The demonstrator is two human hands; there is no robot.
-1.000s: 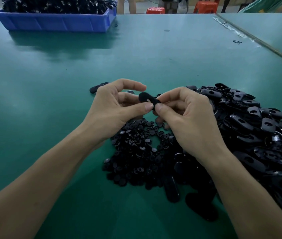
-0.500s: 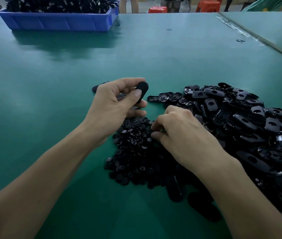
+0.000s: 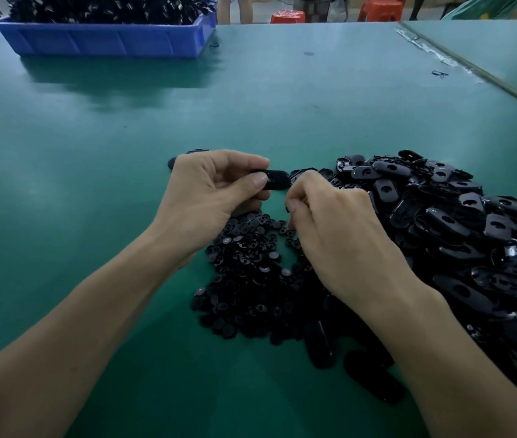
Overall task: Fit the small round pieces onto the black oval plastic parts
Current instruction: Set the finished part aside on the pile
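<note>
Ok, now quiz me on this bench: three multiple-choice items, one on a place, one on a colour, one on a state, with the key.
1. The heap of oval parts lies on which side of the small round pieces?
A. their left
B. their right
C. beyond them, at the far edge

2. The bin at the far left of the table is
A. red
B. yellow
C. blue

3. The left hand
A. lies flat on the table
B. grips one oval part
C. hangs loose, holding nothing

Key:
1 B, the oval heap fills the person's right side and the round pieces lie left of it.
2 C, its walls are plainly blue.
3 B, thumb and fingers pinch a single oval part above the table.
</note>
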